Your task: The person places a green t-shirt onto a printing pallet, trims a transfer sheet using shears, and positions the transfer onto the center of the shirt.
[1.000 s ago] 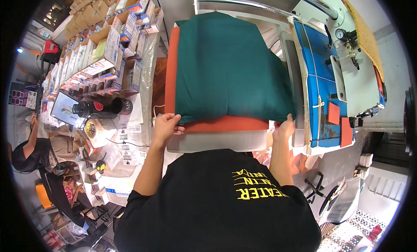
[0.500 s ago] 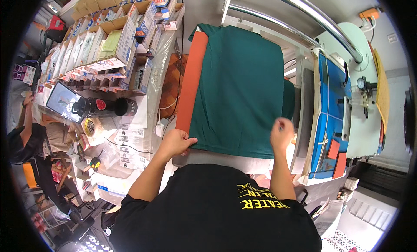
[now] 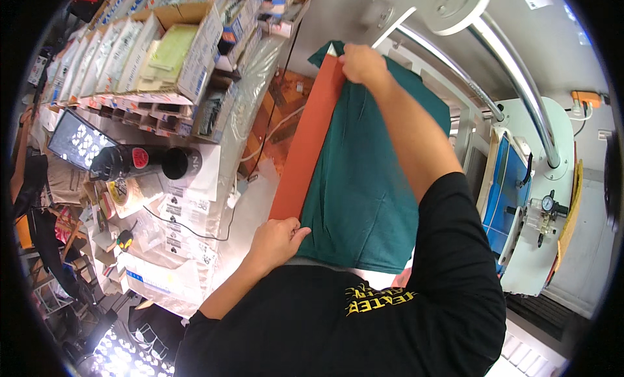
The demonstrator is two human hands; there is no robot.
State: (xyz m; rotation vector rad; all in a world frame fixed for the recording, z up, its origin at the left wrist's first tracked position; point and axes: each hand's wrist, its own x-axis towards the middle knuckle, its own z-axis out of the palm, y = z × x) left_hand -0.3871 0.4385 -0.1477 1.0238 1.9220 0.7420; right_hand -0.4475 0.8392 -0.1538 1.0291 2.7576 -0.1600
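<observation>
A dark green garment (image 3: 370, 175) lies spread over a flat press bed, with several creases running along it. Along its left side an orange-red board strip (image 3: 305, 143) shows. My left hand (image 3: 278, 244) is closed at the near left corner, fingers curled round the garment's edge beside the strip. At the far left corner my right hand (image 3: 364, 64) is closed on the garment's far edge, by the strip's far end. My right forearm crosses over the garment and hides part of its right side.
Metal press rails (image 3: 513, 71) and a pressure gauge (image 3: 548, 202) stand on the right, near a blue panel (image 3: 504, 195). At left, a side table holds cardboard boxes (image 3: 195, 58) of packets, a black bottle (image 3: 136, 159) and a tablet (image 3: 79, 140).
My right hand has moved from the garment's near right side to its far left corner and closed there. My left hand stays at the near left corner. The view has shifted and tilted.
</observation>
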